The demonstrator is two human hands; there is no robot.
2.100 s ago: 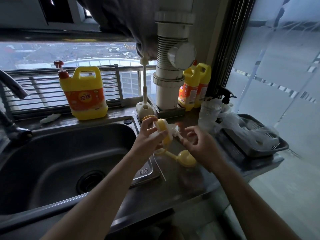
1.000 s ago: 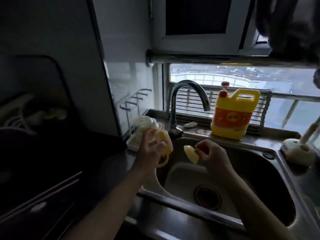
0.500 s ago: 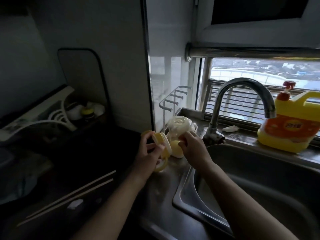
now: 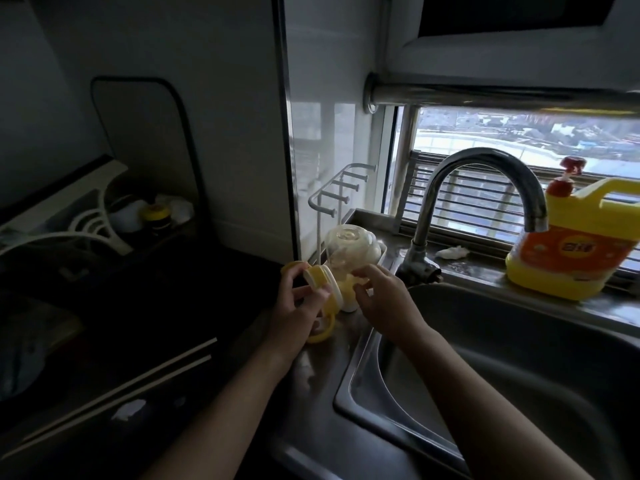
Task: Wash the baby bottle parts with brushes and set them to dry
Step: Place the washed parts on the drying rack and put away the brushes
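Two hands meet just left of the frame's centre, over the strip of steel counter (image 4: 322, 382) beside the sink (image 4: 554, 341). The left hand (image 4: 294, 309) curls thumb and fingers round a yellow plastic collar (image 4: 320, 276), a ring tilted on edge with a loop handle showing below the palm. Just to its right, the right hand (image 4: 384, 305) has its fingers bent, tips at a pale yellow part (image 4: 348, 285) lying in the low white tray of a drying rack (image 4: 337, 188); whether they pinch it or only touch it cannot be told. A clear, rounded bottle (image 4: 346, 242) stands in the same tray, below the rack's thin pegs. The sink's dull stainless basin fills the lower right. An arched chrome faucet (image 4: 485, 164) rises right of centre, its spout over the basin. At the right edge, on the window ledge, stands a yellow detergent jug (image 4: 571, 254) with an orange label and red pump; a crumpled white scrap (image 4: 450, 251) lies between it and the faucet base. Daylight comes through the barred window (image 4: 478, 199). A metal rail (image 4: 485, 95) crosses the upper right. The left half is dim, with a dark cooktop (image 4: 121, 323).
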